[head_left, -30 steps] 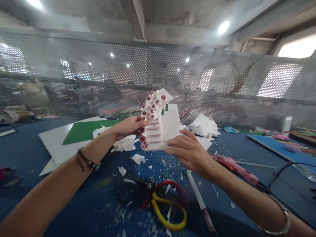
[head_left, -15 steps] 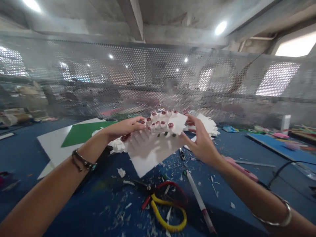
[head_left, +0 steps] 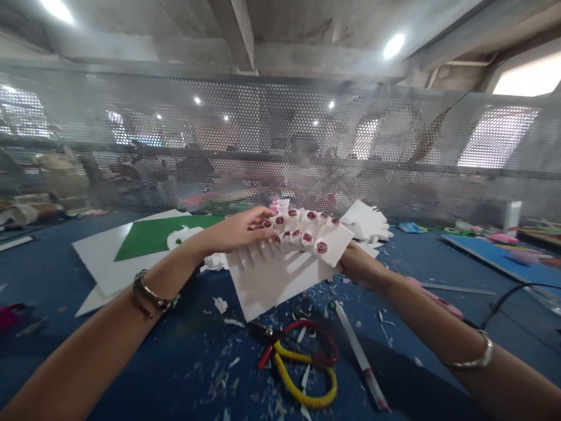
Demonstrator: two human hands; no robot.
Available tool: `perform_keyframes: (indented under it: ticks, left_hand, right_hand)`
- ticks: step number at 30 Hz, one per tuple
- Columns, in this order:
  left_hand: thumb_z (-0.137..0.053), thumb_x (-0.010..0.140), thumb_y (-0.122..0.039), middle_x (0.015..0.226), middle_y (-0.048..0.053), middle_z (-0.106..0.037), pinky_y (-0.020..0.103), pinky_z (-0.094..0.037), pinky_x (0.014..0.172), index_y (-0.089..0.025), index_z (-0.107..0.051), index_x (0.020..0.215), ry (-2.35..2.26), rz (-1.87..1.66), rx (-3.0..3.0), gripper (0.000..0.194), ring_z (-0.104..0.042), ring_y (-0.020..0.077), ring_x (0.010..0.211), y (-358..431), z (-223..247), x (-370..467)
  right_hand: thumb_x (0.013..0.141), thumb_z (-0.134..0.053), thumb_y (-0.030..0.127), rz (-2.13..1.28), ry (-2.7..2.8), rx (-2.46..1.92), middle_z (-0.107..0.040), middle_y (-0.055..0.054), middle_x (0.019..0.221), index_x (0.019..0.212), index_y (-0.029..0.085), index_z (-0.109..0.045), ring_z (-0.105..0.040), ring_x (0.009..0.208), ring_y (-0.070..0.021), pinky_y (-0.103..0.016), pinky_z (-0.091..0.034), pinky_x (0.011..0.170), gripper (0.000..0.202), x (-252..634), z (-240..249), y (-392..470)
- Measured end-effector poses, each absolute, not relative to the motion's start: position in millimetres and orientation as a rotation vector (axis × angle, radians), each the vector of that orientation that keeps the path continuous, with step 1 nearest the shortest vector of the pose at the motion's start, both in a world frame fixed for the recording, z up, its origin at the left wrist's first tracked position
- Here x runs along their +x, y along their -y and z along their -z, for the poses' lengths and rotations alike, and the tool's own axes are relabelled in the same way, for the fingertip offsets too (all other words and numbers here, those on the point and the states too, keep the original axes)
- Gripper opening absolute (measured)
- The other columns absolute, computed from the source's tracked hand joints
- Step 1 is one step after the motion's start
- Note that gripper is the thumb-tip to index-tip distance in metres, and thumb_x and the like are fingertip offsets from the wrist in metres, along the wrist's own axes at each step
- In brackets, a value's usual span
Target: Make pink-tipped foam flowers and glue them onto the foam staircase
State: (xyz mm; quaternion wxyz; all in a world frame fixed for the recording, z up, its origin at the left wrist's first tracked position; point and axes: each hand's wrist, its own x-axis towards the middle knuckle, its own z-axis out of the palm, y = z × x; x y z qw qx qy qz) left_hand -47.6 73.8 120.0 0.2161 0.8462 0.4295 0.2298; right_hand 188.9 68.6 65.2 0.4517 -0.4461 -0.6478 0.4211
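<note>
Above the table I hold a white paper piece (head_left: 284, 280) with ridged folds and two rows of dark red rolled swirls along its upper part. My left hand (head_left: 241, 231) grips its upper left end, fingers bent over the edge and close to the swirls. At the right end, my right hand (head_left: 362, 263) supports the piece from behind and below, its fingers mostly hidden by the paper. A small pink-and-white bit (head_left: 280, 204) shows just behind the top edge. Scissors (head_left: 304, 368) with red and yellow handles lie below, beside a white pen (head_left: 357, 345).
Green card (head_left: 158, 231) overlaps white sheets (head_left: 94, 263) at left. Crumpled white paper (head_left: 366, 221) lies behind my right hand. A pink tool (head_left: 438, 301), a blue board (head_left: 491, 257) and a black cable (head_left: 504, 298) are at right. A perforated metal screen (head_left: 263, 134) stands behind; paper scraps litter the blue table.
My right hand has shifted from the right edge to behind and under the paper piece. The piece has tilted, showing its swirls more fully and nearer to me.
</note>
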Motion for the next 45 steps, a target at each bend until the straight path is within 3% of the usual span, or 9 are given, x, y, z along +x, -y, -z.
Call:
perform_keyframes:
  ticks: [4,8,12,18,35,45]
  left_hand:
    - [-0.045,0.077,-0.05,0.121,0.008,-0.047,0.026,-0.042,0.081,-0.022,-0.041,0.114,-1.146,-0.923,2.476,0.047,-0.047,0.0214,0.109,-73,-118,-46]
    - [-0.047,0.078,-0.047,0.118,0.008,-0.047,0.028,-0.042,0.084,-0.021,-0.044,0.11,-1.049,-1.217,2.644,0.041,-0.046,0.0202,0.109,-69,-119,-45]
    - [-0.054,0.073,-0.048,0.117,0.009,-0.047,0.036,-0.038,0.09,-0.019,-0.051,0.101,-1.069,-1.233,2.876,0.041,-0.045,0.0221,0.108,-61,-120,-39]
    - [-0.06,0.072,-0.034,0.107,0.009,-0.055,0.033,-0.041,0.085,-0.016,-0.055,0.091,-1.14,-1.453,2.857,0.027,-0.051,0.0196,0.099,-58,-118,-33]
    - [-0.057,0.076,-0.03,0.108,0.009,-0.053,0.033,-0.043,0.08,-0.016,-0.052,0.083,-1.137,-1.501,2.83,0.016,-0.052,0.0201,0.098,-57,-112,-28]
    - [-0.056,0.076,-0.036,0.118,0.009,-0.05,0.034,-0.041,0.085,-0.018,-0.047,0.097,-1.149,-1.421,2.964,0.029,-0.047,0.0212,0.107,-53,-117,-33]
  right_hand:
    - [0.071,-0.056,0.04,-1.075,1.449,-1.133,-0.069,-0.003,0.076,0.092,0.022,-0.062,-0.063,0.063,-0.0163,-0.024,-0.048,0.051,0.028,188,-66,-69]
    - [0.071,-0.056,0.04,-1.068,1.337,-1.131,-0.069,-0.001,0.073,0.094,0.022,-0.061,-0.062,0.062,-0.0152,-0.022,-0.046,0.05,0.03,186,-71,-63]
    - [0.071,-0.057,0.038,-1.072,1.254,-1.136,-0.068,0.0,0.073,0.095,0.022,-0.061,-0.062,0.062,-0.0139,-0.02,-0.045,0.048,0.029,183,-74,-55]
    - [0.074,-0.055,0.034,-1.109,1.174,-1.141,-0.068,-0.002,0.072,0.093,0.02,-0.062,-0.061,0.06,-0.0131,-0.02,-0.044,0.047,0.025,174,-75,-47]
    - [0.075,-0.054,0.026,-1.147,1.039,-1.198,-0.067,-0.002,0.067,0.091,0.018,-0.061,-0.059,0.053,-0.0104,-0.017,-0.041,0.041,0.019,168,-82,-42]
    - [0.074,-0.054,0.033,-1.133,1.122,-1.148,-0.067,-0.005,0.07,0.093,0.017,-0.061,-0.06,0.06,-0.014,-0.022,-0.045,0.048,0.026,174,-80,-45]
